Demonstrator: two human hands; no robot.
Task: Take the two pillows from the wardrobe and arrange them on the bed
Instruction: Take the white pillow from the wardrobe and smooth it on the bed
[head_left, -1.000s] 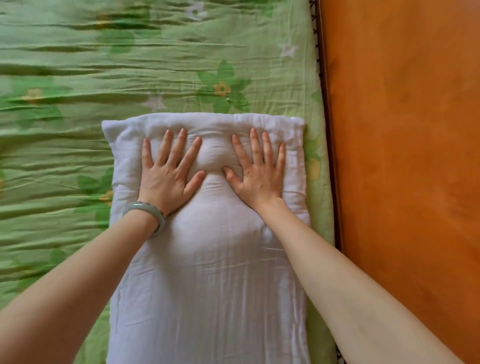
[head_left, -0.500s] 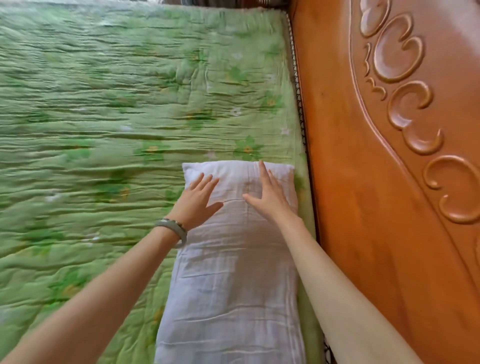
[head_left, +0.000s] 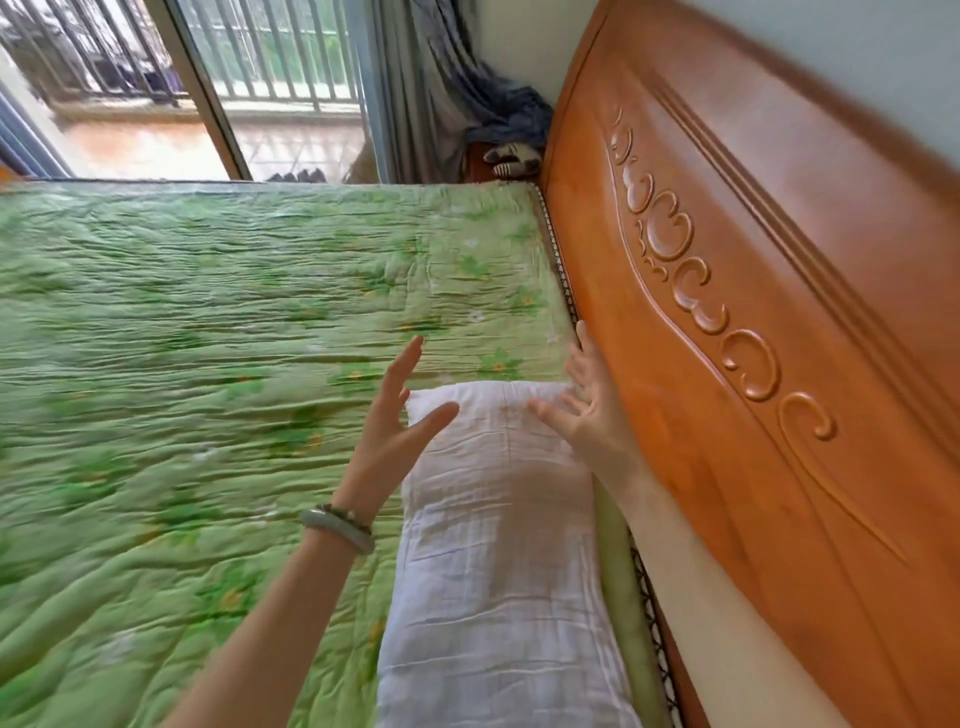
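Green floral quilt (head_left: 218, 364) covers the bed, with a carved orange wooden headboard (head_left: 753, 338) along its right edge and a barred balcony door (head_left: 234, 67) beyond. White pillow (head_left: 498, 545) lies flat on the quilt, lengthwise beside the headboard. Left hand (head_left: 387, 421), a pale bangle (head_left: 337, 527) at its wrist, and right hand (head_left: 587, 405) are raised above the pillow's far end, fingers spread, grasping nothing.

Pillow (head_left: 498, 545) plain white, faint crinkle lines. Bed cover (head_left: 208, 364) light green w/ darker green leaves & small flowers (some white, some w/ yellow-orange centres). Headboard (head_left: 779, 493) glossy orange-brown wood, carved scroll pattern. Bracelet (head_left: 337, 527) pale grey-green. Curtain (head_left: 415, 78) grey. Wall (head_left: 857, 52) pale blue-grey.
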